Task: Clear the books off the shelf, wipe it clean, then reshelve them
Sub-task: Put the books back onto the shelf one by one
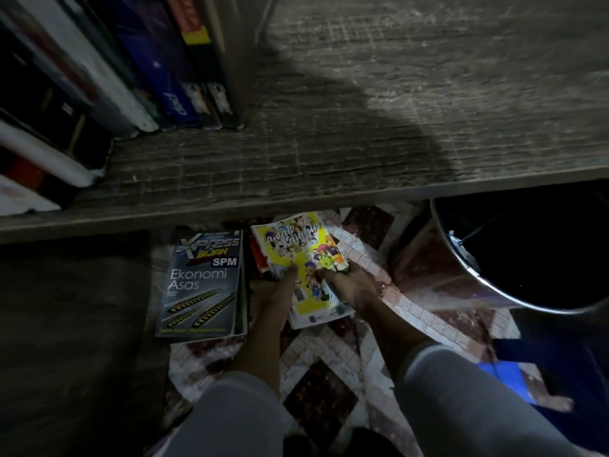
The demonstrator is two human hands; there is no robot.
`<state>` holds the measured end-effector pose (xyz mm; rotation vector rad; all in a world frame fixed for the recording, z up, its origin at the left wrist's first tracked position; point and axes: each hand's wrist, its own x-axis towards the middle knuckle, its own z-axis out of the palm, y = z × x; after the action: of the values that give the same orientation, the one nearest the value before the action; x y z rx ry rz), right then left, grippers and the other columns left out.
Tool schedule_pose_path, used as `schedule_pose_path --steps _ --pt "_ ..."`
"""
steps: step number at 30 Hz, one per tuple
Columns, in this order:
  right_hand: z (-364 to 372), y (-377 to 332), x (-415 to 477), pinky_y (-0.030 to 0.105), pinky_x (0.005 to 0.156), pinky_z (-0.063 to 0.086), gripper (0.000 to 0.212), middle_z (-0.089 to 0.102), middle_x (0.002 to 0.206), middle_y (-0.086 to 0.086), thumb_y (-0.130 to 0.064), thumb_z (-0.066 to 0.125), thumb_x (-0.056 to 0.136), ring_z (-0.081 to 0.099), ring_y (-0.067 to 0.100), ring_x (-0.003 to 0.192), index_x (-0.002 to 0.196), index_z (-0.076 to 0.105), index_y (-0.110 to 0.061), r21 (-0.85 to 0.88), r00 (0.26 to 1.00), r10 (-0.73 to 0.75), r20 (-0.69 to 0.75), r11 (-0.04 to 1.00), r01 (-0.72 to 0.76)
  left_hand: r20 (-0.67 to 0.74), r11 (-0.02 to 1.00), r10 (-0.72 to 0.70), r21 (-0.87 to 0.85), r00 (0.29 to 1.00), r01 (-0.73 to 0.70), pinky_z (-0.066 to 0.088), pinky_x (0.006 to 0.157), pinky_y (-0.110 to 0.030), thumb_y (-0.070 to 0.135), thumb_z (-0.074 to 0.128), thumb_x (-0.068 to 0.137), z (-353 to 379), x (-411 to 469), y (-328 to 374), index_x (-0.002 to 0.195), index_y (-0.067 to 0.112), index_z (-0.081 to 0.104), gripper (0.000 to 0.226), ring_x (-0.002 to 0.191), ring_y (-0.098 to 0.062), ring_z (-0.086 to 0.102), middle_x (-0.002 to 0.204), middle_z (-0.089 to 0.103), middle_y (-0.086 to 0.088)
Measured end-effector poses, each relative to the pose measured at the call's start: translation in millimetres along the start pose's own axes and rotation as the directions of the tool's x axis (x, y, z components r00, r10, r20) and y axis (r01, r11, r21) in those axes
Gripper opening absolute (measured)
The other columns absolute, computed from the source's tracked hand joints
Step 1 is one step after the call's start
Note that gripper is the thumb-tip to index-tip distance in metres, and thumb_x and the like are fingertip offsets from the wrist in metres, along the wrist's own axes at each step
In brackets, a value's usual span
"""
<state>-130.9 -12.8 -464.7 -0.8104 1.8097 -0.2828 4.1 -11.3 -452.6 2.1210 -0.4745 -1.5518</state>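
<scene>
A grey wooden shelf (362,127) runs across the upper frame, bare over its middle and right. Several books (99,80) lean at its left end. Below it, on the tiled floor, lies a yellow cartoon-cover book (296,249) on top of a small stack. My left hand (275,291) grips that stack at its left edge, thumb on the yellow cover. My right hand (349,285) grips its right edge. A dark "Xpress Bijak SPM Ekonomi Asas" book (201,285) lies flat on the floor just left of my hands.
A round metal-rimmed bucket (468,258) stands on the floor at the right, its inside dark. Something blue (504,377) lies at the lower right. A dark mat or panel (66,324) covers the floor at the left. The floor tiles (316,364) are patterned.
</scene>
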Motion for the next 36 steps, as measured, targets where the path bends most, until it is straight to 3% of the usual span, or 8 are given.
schedule_pose_path --steps 4,10,12,17,21,26,30,36 --pt "-13 -16 -16 0.033 0.096 0.040 0.089 0.046 0.142 0.011 -0.067 0.058 0.077 0.049 0.032 0.123 0.142 0.034 -0.011 -0.159 0.999 -0.008 -0.036 0.987 0.002 -0.102 0.987 0.105 0.129 0.989 -0.092 0.047 0.085 -0.037 0.056 0.071 0.072 -2 -3 17 0.124 0.003 0.053 0.077 0.105 -0.033 0.059 0.121 0.059 -0.015" --pt "-25 -38 -39 0.033 0.088 0.042 0.069 0.058 0.127 0.015 -0.070 0.047 0.082 0.056 0.030 0.112 0.115 0.056 -0.010 -0.317 0.996 -0.083 0.031 0.944 0.089 0.042 0.996 0.020 0.091 0.999 -0.024 0.043 0.082 -0.039 0.043 0.070 0.081 -12 -14 38 0.129 0.006 0.052 0.064 0.099 -0.033 0.055 0.130 0.052 -0.014" --pt "-33 -47 -49 0.035 0.093 0.041 0.075 0.053 0.133 0.015 -0.070 0.044 0.084 0.052 0.032 0.118 0.126 0.052 -0.008 -0.415 0.991 -0.135 -0.023 0.903 0.113 0.067 0.997 0.002 0.073 0.998 -0.007 0.038 0.077 -0.035 0.036 0.068 0.085 -13 -28 47 0.108 0.002 0.063 0.042 0.073 -0.028 0.049 0.112 0.051 -0.016" --pt "-51 -59 -95 0.038 0.098 0.042 0.082 0.048 0.138 0.016 -0.071 0.044 0.083 0.048 0.035 0.123 0.136 0.043 -0.008 -0.488 0.987 -0.135 -0.088 0.870 0.075 0.082 0.996 0.030 0.082 0.996 -0.036 0.041 0.076 -0.034 0.033 0.066 0.087 -22 -77 61 0.123 0.000 0.057 0.050 0.068 -0.024 0.047 0.105 0.056 -0.013" --pt "-69 -70 -141 0.033 0.096 0.041 0.078 0.051 0.136 0.016 -0.066 0.050 0.082 0.050 0.031 0.123 0.133 0.050 -0.007 -0.555 0.979 -0.176 -0.102 0.827 0.090 0.104 0.997 0.008 0.075 0.995 -0.016 0.041 0.075 -0.035 0.031 0.065 0.087 -32 -122 58 0.124 0.001 0.056 0.048 0.104 -0.030 0.051 0.135 0.046 -0.013" --pt "-89 -80 -207 0.030 0.084 0.042 0.066 0.058 0.128 0.013 -0.062 0.052 0.083 0.056 0.030 0.115 0.121 0.059 -0.008 -0.599 0.980 -0.187 -0.067 0.793 0.110 0.223 0.991 0.066 0.097 0.973 -0.089 0.040 0.036 -0.023 0.027 0.057 0.093 -51 -181 54 0.095 0.004 0.058 0.023 0.063 -0.019 0.045 0.081 0.048 -0.007" --pt "-102 -81 -270 0.030 0.087 0.043 0.059 0.057 0.130 0.011 -0.059 0.052 0.085 0.056 0.028 0.116 0.119 0.061 -0.011 -0.634 0.953 -0.281 -0.109 0.759 0.151 0.267 0.979 0.184 0.032 0.946 -0.200 0.045 0.050 -0.020 0.023 0.053 0.094 -69 -236 49 0.120 0.006 0.055 0.030 0.080 -0.022 0.067 0.107 0.060 -0.015" --pt "-116 -74 -344 0.031 0.093 0.043 0.063 0.056 0.132 0.008 -0.059 0.051 0.085 0.054 0.028 0.119 0.126 0.057 -0.012 -0.662 0.917 -0.344 -0.202 0.738 0.131 0.311 0.963 0.267 -0.037 0.912 -0.269 0.028 0.021 -0.014 0.019 0.051 0.096 -97 -306 38 0.087 0.012 0.055 0.012 0.035 -0.016 0.052 0.065 0.053 -0.007"
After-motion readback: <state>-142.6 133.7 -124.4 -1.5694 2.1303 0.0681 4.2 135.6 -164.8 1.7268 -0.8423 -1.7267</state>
